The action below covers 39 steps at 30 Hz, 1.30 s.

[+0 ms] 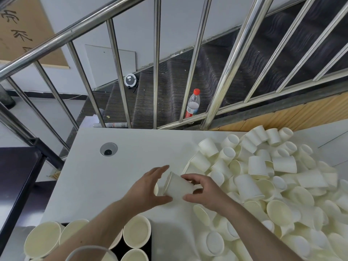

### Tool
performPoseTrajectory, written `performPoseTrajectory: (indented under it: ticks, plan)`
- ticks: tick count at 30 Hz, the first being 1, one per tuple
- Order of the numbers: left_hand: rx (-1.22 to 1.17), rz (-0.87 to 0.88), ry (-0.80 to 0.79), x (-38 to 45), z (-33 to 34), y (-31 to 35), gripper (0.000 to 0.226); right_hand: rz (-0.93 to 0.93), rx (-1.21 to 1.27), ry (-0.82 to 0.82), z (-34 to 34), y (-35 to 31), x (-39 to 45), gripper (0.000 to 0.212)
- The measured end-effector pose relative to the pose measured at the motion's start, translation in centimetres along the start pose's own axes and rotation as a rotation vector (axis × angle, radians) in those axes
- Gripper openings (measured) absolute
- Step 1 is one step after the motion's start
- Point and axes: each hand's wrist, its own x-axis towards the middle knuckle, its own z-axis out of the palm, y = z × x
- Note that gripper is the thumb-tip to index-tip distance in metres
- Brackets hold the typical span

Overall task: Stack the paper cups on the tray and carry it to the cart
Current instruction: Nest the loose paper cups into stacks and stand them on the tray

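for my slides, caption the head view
Both hands, left and right, hold a paper cup beside a loose pile of cups.

Cream paper cups [259, 166], white table [131, 151], red-capped bottle [193, 104], silver railing [194, 53].

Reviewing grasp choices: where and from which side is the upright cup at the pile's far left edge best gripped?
Grip the upright cup around its side wall just below the rim, coming from the left over the bare table. Its mouth faces up, and that side is free, while loose cups crowd its right.
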Motion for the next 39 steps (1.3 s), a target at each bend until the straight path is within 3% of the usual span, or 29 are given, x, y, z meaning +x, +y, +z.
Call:
performPoseTrajectory:
  ticks: [5, 9, 13, 18, 27, 31, 39]
  plan:
    - [-0.011, 0.025, -0.048, -0.4, 0.1, -0.3, 0.083, -0.026, -0.096, -0.073, 0.9, -0.3, 0.3, 0.059]
    - [0.035, 0.032, -0.017, -0.3, 0.3, -0.2, 0.080, -0.111, -0.303, -0.075, 1.7, -0.3, 0.5, 0.076]
    - [0.077, 0.051, 0.002, 0.1, 0.9, -0.3, 0.080, -0.181, -0.319, -0.057, 3.0, -0.5, 0.9, 0.094]
    - [0.166, 0.057, 0.006, 0.4, 1.3, -0.4, 0.083, -0.174, -0.345, -0.003, 3.8, 0.1, 1.6, 0.101]
    - [0.452, -0.231, -0.111, 0.0, 1.0, -2.1, 0.082, -0.213, -0.712, 0.006, 4.3, 1.1, 3.3, 0.081]
    - [0.427, -0.265, -0.135, -0.4, 1.2, -2.7, 0.081, -0.233, -0.985, -0.015, 5.2, 1.0, 4.3, 0.081]
    - [0.368, -0.292, -0.044, -1.0, 0.5, -2.9, 0.077, -0.190, -1.126, -0.090, 6.4, 0.7, 5.0, 0.085]
